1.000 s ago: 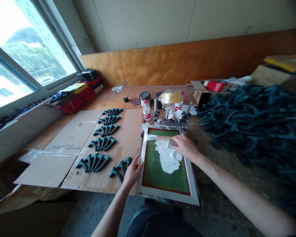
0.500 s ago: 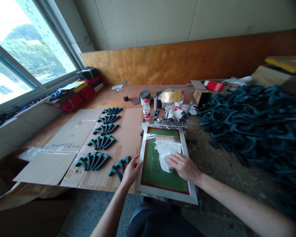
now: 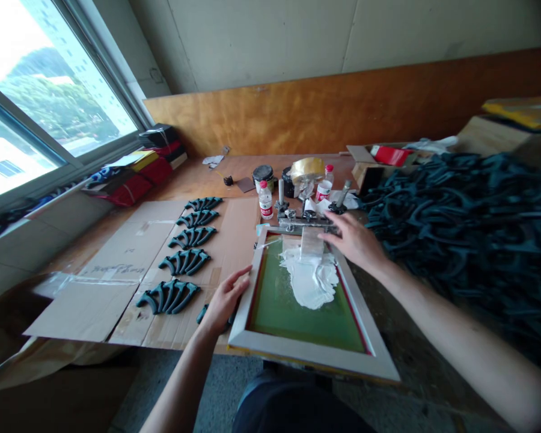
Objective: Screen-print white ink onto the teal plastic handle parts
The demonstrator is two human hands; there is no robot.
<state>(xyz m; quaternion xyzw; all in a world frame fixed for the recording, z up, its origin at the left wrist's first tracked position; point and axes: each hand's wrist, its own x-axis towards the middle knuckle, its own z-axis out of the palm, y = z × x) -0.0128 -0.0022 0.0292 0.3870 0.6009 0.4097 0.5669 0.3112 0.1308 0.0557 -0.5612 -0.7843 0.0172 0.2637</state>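
Note:
A silver-framed printing screen with green mesh lies in front of me, its near edge raised off the table. White ink is spread over the far half of the mesh. A pale squeegee stands in the ink at the far end. My left hand grips the frame's left rail, thumb on top. My right hand lies over the frame's far right corner, fingers stretched toward the squeegee and the metal hinge clamp. A dark teal curved piece shows partly beneath my left hand.
Groups of teal curved pieces lie in a row on flattened cardboard at left. A big heap of the same pieces fills the right. Behind the clamp stand a water bottle, dark tins and a tape roll.
My right hand dragged the squeegee toward me over the ink, then back to the far end. The frame's near edge has risen, and my left hand moved under its left rail.

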